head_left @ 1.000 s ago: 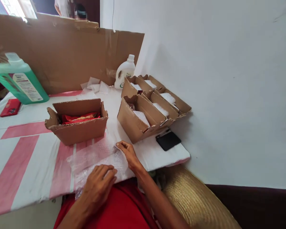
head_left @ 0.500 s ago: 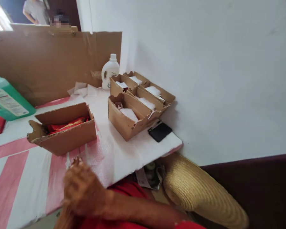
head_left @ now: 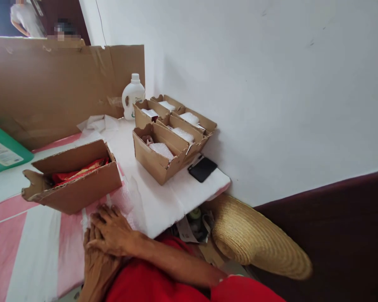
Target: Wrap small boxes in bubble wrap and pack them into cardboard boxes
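Head view: both hands flatten bubble wrap [head_left: 130, 203] at the desk's near edge.
Right hand [head_left: 111, 228] overlaps left hand [head_left: 96, 262], fingers together, pinning the sheet.

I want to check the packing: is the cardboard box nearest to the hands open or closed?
Open. The cardboard box has its flaps standing up and spread, and red packets show inside from above.

A table [head_left: 182, 197] covered in white and pink is seen. Near its open box [head_left: 72, 184] of red packets, bubble wrap [head_left: 129, 205] is laid; right of it, four boxes [head_left: 170, 138], a phone [head_left: 202, 168] and a white bottle [head_left: 132, 96] are set.
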The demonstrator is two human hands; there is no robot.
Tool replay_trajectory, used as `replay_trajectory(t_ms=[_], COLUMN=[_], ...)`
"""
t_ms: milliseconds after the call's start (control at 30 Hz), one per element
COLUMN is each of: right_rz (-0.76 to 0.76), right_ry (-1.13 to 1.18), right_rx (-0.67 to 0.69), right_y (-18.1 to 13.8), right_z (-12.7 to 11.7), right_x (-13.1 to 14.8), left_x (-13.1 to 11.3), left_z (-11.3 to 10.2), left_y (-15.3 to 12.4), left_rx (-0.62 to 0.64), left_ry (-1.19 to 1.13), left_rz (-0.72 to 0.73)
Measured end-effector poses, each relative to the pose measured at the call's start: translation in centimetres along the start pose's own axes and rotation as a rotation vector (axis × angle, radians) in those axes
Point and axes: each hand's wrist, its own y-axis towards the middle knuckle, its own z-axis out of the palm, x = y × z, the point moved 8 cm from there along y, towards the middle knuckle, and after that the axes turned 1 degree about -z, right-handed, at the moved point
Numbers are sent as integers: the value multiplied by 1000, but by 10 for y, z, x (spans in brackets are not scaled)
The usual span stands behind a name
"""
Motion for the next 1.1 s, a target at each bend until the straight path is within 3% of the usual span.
replay_trajectory(t_ms=[167,367,467,633,700,867,1100], right_rz=[28,273,381,370,274,13,-69], right_ry=[4,-85,-107,-55,-40,-89,-122], right_rx=[10,-16,-44,-61,-36,180,166], right_y=[-22,-52,-67,-95,-109,-142,-165], right_z=[-12,-44,-61,-74,-78,-77,-80], right_x=[-41,-114,-136,-139,-132,-113,-106], left_x=[-5,0,8,18,18,12,15], left_z=[-10,-14,-14,-28,-38,-54,-65], left_y=[5,9,10,2,-8,-38,-55], left_rx=[-52,-4,19,59,97,196,148], left_ry=[167,199,219,206,175,144,48], left_rz=[-77,-140,-158,-134,-66,175,222])
